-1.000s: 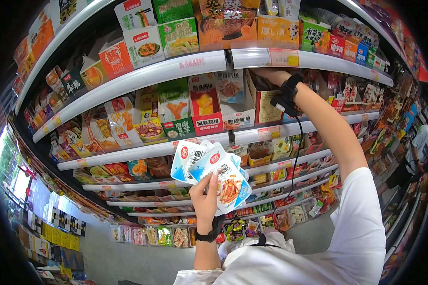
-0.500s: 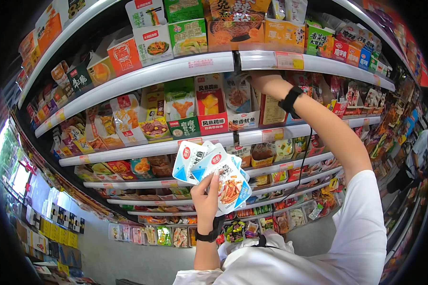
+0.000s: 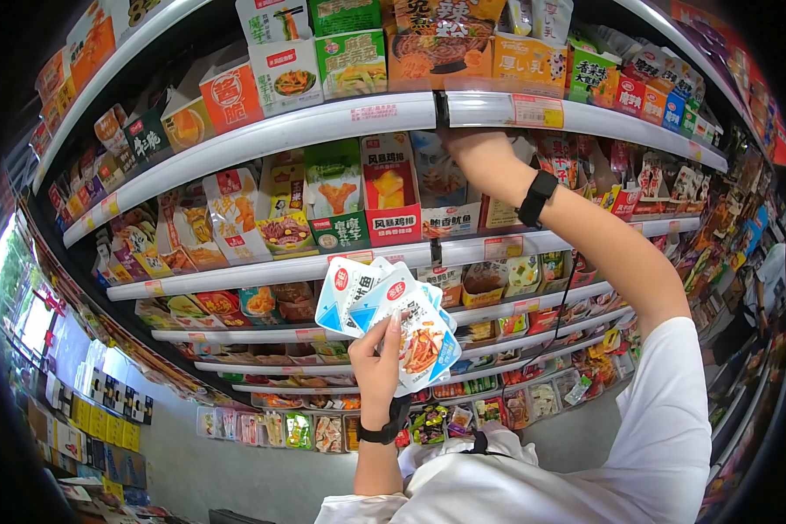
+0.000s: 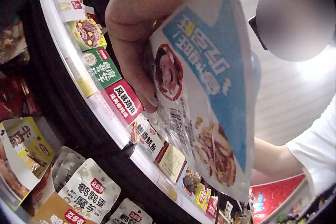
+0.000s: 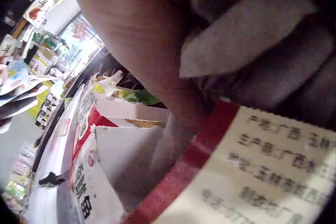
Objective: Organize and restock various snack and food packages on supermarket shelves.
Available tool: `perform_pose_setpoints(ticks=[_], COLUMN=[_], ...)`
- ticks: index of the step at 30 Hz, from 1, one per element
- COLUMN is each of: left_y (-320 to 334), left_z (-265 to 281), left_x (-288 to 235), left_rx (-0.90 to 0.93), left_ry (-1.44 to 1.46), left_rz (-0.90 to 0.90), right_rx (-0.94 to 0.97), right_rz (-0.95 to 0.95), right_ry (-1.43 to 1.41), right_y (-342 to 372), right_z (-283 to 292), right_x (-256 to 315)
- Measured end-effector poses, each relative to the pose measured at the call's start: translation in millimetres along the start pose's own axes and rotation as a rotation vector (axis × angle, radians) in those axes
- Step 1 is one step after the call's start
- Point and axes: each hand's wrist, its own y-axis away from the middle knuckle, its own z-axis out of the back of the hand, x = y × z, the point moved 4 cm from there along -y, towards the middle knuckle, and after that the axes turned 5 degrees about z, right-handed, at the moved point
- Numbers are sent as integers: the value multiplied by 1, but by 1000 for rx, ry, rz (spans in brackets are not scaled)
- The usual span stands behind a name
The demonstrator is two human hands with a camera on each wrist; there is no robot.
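Note:
My left hand pinches a fan of white-and-blue snack packets in front of the lower shelves, thumb across the front one. Seen from the left wrist, the back packet shows a blue band and a food picture. My right hand reaches under the upper shelf edge, over a white squid snack box holding a similar packet. Its fingers are hidden; I cannot tell whether they grip anything. The right wrist view shows that hand above the open white box, beside a maroon-and-cream box.
A red snack box adjoins the squid box on the left. The white upper shelf edge runs just above my right hand, and another shelf edge passes behind the packets. Plastic bins of snacks line the bottom.
My right hand has moved left, from the maroon-and-cream box to the white squid box. My left hand still holds the packets; the head view has shifted slightly.

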Motion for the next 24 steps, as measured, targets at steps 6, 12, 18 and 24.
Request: perform_pose_setpoints(ticks=[6,12,18,24], left_y=[1,4,8,13], left_z=[-1,0,-4,-5], left_x=[-1,-2,-7,-8], left_rx=[-1,14,19,42], left_ry=[23,15,14,1], left_rz=[2,16,19,26], right_rx=[349,369,236,42], right_rz=[-82,-240,-326,-481], right_ry=[178,232,-19,-202], right_y=[-20,-36,-50,-54], right_z=[-17,-35,-53,-78], right_x=[15,19,16,0])
